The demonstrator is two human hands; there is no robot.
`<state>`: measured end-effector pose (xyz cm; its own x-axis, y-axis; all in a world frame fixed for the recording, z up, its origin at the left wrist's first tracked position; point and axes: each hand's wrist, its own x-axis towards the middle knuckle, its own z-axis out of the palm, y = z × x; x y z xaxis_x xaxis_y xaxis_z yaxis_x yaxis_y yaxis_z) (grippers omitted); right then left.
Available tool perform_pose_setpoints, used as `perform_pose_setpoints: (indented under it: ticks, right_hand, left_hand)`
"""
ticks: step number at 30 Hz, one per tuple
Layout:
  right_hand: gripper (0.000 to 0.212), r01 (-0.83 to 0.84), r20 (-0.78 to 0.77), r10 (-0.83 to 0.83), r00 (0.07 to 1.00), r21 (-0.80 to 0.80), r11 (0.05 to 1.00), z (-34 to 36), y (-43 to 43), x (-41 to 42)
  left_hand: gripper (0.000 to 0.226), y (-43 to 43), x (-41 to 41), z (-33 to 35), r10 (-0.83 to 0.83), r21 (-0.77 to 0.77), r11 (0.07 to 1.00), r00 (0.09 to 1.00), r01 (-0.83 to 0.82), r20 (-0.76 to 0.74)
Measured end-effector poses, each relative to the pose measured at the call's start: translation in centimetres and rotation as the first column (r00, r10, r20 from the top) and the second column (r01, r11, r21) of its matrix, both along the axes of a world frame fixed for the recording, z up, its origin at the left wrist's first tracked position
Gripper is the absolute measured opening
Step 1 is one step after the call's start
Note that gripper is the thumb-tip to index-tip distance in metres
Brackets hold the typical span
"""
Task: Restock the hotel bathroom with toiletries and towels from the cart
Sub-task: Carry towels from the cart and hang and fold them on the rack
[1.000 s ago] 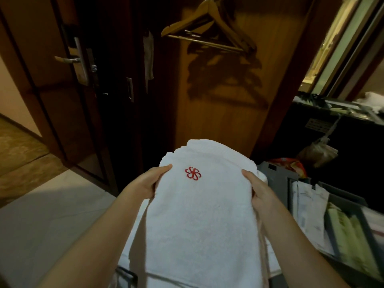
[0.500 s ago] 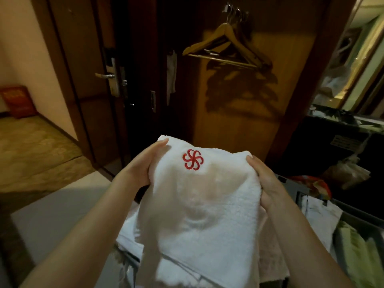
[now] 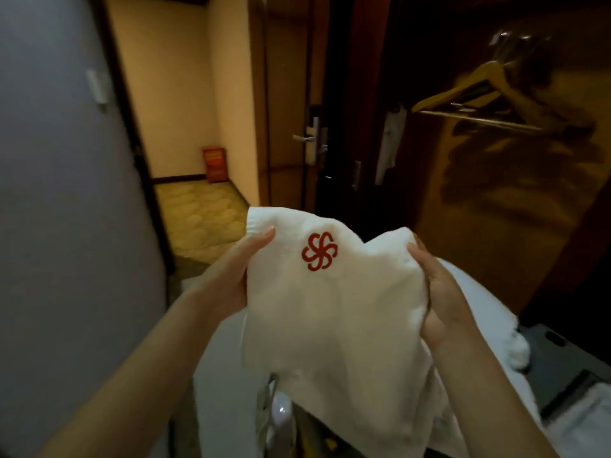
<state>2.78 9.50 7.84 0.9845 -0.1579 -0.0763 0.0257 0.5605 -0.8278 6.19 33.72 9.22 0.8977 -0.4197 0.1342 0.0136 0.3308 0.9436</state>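
A folded white towel (image 3: 334, 319) with a red pinwheel emblem hangs in front of me, held up by both hands. My left hand (image 3: 231, 276) grips its left edge, thumb on top near the emblem. My right hand (image 3: 439, 292) grips the right edge, fingers curled into the cloth. Below the towel lies the grey cart (image 3: 562, 365), with more white linen (image 3: 489, 312) on it at the lower right.
A grey wall (image 3: 66, 226) fills the left side. A wooden door with a metal handle (image 3: 305, 138) stands ahead, beside a carpeted corridor (image 3: 201, 213) with a red box (image 3: 214, 164). Wooden hangers (image 3: 479, 94) hang in the wardrobe at the right.
The view has swung left, from the wardrobe toward the door and corridor. The towel has lifted off the cart stack with both hands and now sags between them.
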Motion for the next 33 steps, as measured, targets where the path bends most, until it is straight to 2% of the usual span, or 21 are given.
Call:
perform_pose_setpoints:
  ticks: [4,5,8,10,11,13,15,17,20,23,24,27,28,31,33]
  right_hand:
    - [0.044,-0.215,-0.066,0.218,0.974,0.044,0.976,-0.9,3.7,-1.6]
    - [0.046,-0.266,-0.074,0.27,0.96,0.057,0.962,-0.9,4.9,-2.0]
    - [0.059,-0.394,-0.084,0.406,0.91,0.13,0.91,-0.8,8.7,-3.2]
    - [0.063,-0.46,-0.1,0.477,0.873,0.154,0.875,-0.9,11.5,-4.1]
    - [0.06,-0.49,-0.109,0.508,0.855,0.153,0.858,-1.0,12.9,-4.7]
    - [0.041,-0.559,-0.12,0.57,0.813,0.117,0.821,-1.0,15.8,-6.3]
    - [0.025,-0.623,-0.124,0.626,0.77,0.068,0.78,-0.7,18.8,-8.2]
    - [0.026,-0.678,-0.136,0.674,0.726,0.021,0.735,-0.6,22.0,-9.9]
    - [0.03,-0.741,-0.137,0.731,0.669,-0.046,0.669,-0.7,26.9,-12.4]
    - [0.03,-0.779,-0.153,0.765,0.625,-0.054,0.625,-1.0,32.7,-15.4]
    - [0.03,-0.789,-0.159,0.775,0.611,-0.049,0.612,-1.1,34.9,-16.6]
    - [0.031,-0.842,-0.162,0.83,0.534,-0.006,0.54,-1.3,41.3,-20.1]
    - [0.032,-0.858,-0.152,0.849,0.506,0.01,0.513,-1.4,43.3,-21.2]
    - [0.032,-0.884,-0.116,0.88,0.46,0.033,0.466,-1.8,48.8,-24.3]
    - [0.032,-0.879,-0.109,0.878,0.466,0.054,0.473,-2.4,51.9,-25.6]
  left_hand:
    - [0.04,3.2,-6.7,0.0,0.188,0.02,0.982,0.982,-0.188,0.022]
    - [0.042,4.1,-8.1,-0.1,0.221,0.026,0.975,0.975,-0.222,0.025]
    - [0.068,7.2,-12.6,-0.6,0.328,0.028,0.944,0.945,-0.328,0.009]
    - [0.066,9.6,-15.6,-1.2,0.394,0.039,0.918,0.919,-0.394,0.007]
    - [0.06,10.7,-17.1,-1.4,0.441,0.049,0.896,0.897,-0.441,0.006]
    - [0.045,13.2,-20.2,-1.6,0.536,0.069,0.842,0.844,-0.536,0.017]
    - [0.042,15.6,-23.1,-1.6,0.615,0.071,0.785,0.788,-0.615,0.031]
    - [0.045,18.1,-26.0,-1.5,0.67,0.057,0.739,0.741,-0.671,0.036]
    - [0.035,21.7,-29.9,-1.5,0.734,0.025,0.678,0.678,-0.735,0.022]
    - [0.038,26.5,-34.0,-2.2,0.808,-0.012,0.589,0.589,-0.808,-0.001]
    - [0.042,28.1,-35.5,-2.3,0.82,-0.018,0.572,0.572,-0.82,-0.013]
    - [0.076,33.6,-39.9,-2.9,0.854,-0.018,0.515,0.515,-0.857,-0.064]
    - [0.08,35.2,-41.2,-3.1,0.861,-0.021,0.502,0.502,-0.864,-0.077]
    - [0.073,39.4,-44.5,-3.3,0.874,-0.042,0.475,0.476,-0.879,-0.099]
    - [0.056,41.6,-46.4,-3.3,0.894,-0.022,0.435,0.435,-0.9,-0.112]
